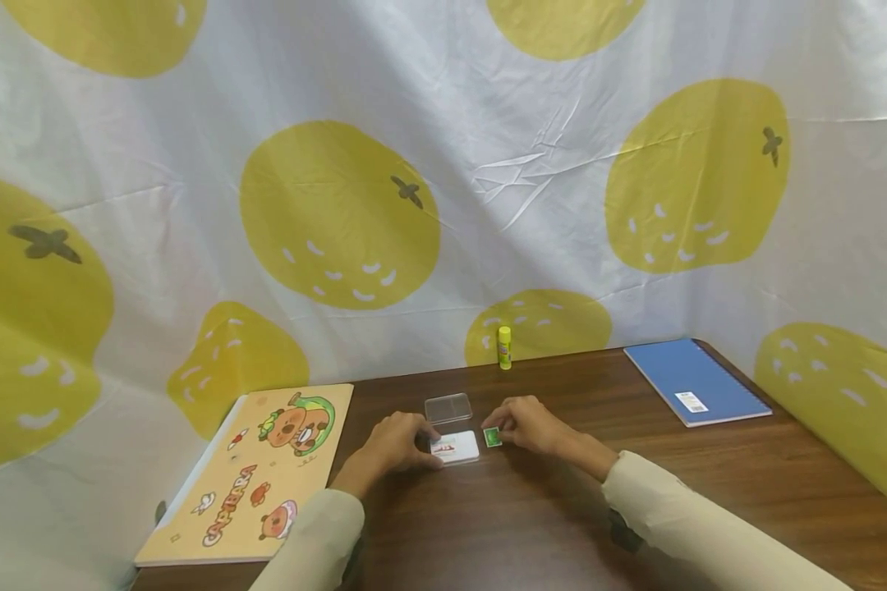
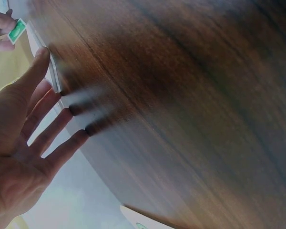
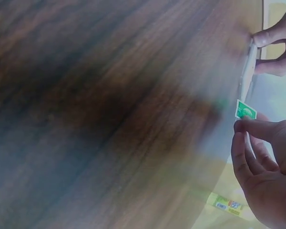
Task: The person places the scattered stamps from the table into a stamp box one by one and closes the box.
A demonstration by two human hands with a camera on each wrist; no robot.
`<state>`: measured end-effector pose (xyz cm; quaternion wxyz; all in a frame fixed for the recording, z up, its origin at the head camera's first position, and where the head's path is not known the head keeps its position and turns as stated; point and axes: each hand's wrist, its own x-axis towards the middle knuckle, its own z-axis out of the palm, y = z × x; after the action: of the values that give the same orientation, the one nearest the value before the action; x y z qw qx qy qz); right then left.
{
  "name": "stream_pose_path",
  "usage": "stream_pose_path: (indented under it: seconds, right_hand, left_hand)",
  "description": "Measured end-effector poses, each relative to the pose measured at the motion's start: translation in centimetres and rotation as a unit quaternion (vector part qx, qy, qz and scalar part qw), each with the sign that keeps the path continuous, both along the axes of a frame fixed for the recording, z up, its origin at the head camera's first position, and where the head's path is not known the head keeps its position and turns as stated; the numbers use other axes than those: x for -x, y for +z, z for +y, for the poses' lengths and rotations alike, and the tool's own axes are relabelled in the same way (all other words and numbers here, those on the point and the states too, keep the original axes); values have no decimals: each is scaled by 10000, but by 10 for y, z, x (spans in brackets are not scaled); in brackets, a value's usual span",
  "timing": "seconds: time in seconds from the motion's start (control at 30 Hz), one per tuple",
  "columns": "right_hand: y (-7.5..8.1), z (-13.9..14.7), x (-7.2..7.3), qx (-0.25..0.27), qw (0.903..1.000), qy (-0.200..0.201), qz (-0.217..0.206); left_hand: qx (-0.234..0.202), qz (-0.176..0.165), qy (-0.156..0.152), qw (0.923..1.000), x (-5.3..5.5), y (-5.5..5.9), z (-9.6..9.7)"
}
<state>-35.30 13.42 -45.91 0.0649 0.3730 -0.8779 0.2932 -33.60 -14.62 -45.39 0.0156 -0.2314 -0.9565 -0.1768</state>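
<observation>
My right hand (image 1: 530, 424) pinches a small green stamp with a white border (image 1: 492, 437) between thumb and fingertips, just above the table. In the right wrist view the stamp (image 3: 246, 110) stands out beyond the thumb. To its left lies a stack of white cards with red print (image 1: 455, 446), apparently in a shallow clear case. My left hand (image 1: 395, 443) holds this stack at its left end, the thumb on the near edge and fingers at the far edge. Behind the cards lies a clear plastic lid (image 1: 448, 408).
A yellow glue stick (image 1: 505, 348) stands at the table's back edge. At the left lies a large tan capybara pad (image 1: 244, 476), and a blue spiral notebook (image 1: 698, 382) is at the back right. A lemon-print curtain (image 1: 473, 230) hangs behind the brown table (image 1: 488, 533).
</observation>
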Motion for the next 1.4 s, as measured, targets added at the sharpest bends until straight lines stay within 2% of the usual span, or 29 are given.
stream_pose_path:
  seconds: [0.23, 0.67, 0.87, 1.1, 1.4]
  right_hand:
    - [6, -6, 0, 312, 9993, 212, 84]
    - [12, -20, -5, 502, 9977, 263, -371]
    - [10, -27, -4, 489, 9978, 284, -359]
    - [8, -34, -3, 438, 9964, 233, -694]
    - [4, -38, 0, 232, 9976, 116, -648]
  left_hand:
    - [4, 59, -30, 10000, -1, 1, -1]
    - [3, -3, -9, 10000, -1, 1, 0]
    - [41, 10, 0, 10000, 0, 1, 0]
    - [-9, 39, -1, 10000, 1, -1, 0]
    - [-6, -67, 34, 10000, 0, 0, 0]
